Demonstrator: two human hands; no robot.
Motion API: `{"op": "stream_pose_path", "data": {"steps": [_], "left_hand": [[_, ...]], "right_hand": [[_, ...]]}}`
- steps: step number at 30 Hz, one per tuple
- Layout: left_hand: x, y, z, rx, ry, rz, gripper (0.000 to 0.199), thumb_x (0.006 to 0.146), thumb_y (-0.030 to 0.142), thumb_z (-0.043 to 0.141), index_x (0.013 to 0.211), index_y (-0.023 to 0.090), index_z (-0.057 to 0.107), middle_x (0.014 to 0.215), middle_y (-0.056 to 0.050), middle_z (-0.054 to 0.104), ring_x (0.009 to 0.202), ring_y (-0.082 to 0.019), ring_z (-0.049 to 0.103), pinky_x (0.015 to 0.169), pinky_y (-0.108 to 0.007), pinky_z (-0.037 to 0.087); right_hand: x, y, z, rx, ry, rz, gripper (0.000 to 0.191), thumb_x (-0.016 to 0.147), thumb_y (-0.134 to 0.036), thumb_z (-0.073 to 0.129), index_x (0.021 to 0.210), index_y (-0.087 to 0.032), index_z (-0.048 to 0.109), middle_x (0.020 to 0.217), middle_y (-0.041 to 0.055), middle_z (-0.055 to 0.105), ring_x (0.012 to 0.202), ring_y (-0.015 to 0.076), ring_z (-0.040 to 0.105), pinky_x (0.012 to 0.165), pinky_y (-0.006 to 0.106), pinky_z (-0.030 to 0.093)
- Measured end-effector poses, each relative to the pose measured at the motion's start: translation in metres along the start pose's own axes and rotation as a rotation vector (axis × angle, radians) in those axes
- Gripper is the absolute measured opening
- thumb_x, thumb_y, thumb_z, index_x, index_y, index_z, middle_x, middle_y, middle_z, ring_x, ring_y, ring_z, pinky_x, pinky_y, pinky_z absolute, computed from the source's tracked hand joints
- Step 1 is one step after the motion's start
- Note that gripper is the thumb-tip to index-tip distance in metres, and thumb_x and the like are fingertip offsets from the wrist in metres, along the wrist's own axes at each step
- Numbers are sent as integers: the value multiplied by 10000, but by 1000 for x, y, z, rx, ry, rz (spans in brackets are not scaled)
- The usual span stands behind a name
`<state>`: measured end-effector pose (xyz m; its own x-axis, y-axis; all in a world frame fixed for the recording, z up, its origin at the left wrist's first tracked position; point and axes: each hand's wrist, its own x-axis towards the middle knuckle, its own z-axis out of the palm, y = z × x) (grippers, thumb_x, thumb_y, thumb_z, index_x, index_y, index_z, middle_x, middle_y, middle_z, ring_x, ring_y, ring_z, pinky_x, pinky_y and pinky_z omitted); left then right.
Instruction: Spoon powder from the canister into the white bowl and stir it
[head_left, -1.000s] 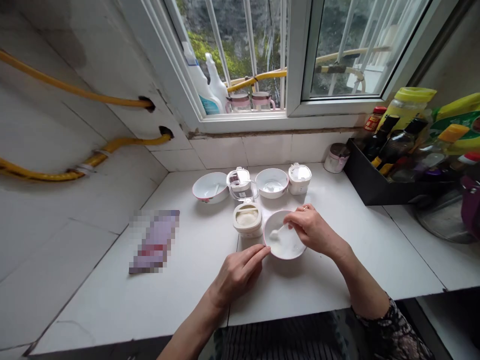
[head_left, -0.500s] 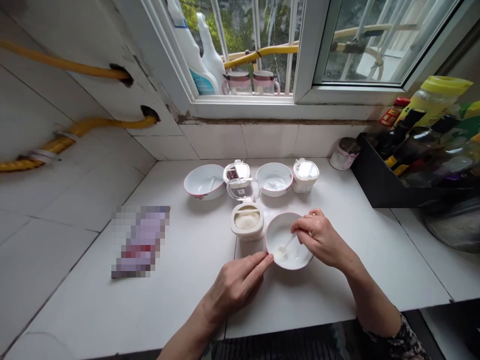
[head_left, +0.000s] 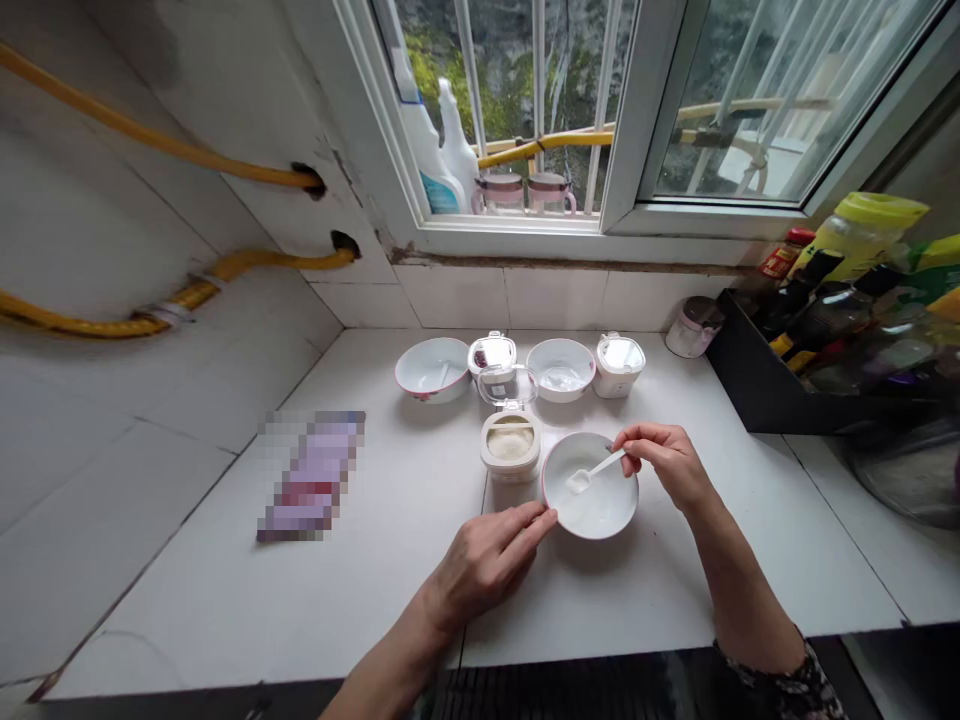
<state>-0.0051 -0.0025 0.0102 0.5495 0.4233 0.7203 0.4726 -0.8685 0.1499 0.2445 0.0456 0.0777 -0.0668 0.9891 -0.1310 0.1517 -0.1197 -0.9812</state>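
Note:
A white bowl [head_left: 592, 515] with a pink rim stands near the middle of the counter. My left hand [head_left: 495, 560] rests at its left edge, the fingertips pressed together on the rim. My right hand [head_left: 667, 460] pinches the handle of a small white spoon [head_left: 606, 463], whose scoop is over the inside of the bowl and holds white powder. Just left of the bowl sits an open container [head_left: 510, 445] of pale granules, its clear lid [head_left: 508, 386] raised.
Behind are two more bowls [head_left: 433, 370] [head_left: 561, 369] and two lidded containers [head_left: 493, 352] [head_left: 619, 366]. A jar [head_left: 693, 327] and a black box [head_left: 750, 385] of bottles stand right. A pixelated purple item [head_left: 315, 475] lies left.
The spoon has lifted from the bowl's bottom and its handle now leans right, with my right hand moved right. The camera view has shifted. My left hand remains at the bowl's rim.

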Motion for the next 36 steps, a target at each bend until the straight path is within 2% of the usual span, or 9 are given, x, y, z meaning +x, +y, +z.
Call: {"op": "stream_pose_path", "data": {"steps": [13,36], "left_hand": [[5,0,3,36,25,7,305,920,44,404,1162,116,575,972,-104,703,802,-155,705,622,-235,597],[-1,-2,8,26,-19,-19,390,911,54,388,1262,146,531,1034,-104,697,884,-156,701,695,-233,599]], "right_hand": [[1,6,3,-54,87,-26,177,607,-296,560,595,-166,680,436,1,566,491,127,462,544,267,368],[0,10,5,6,134,-50,174,560,-264,527,547,-168,672,411,11,565,471,123,428,506,264,326]]}}
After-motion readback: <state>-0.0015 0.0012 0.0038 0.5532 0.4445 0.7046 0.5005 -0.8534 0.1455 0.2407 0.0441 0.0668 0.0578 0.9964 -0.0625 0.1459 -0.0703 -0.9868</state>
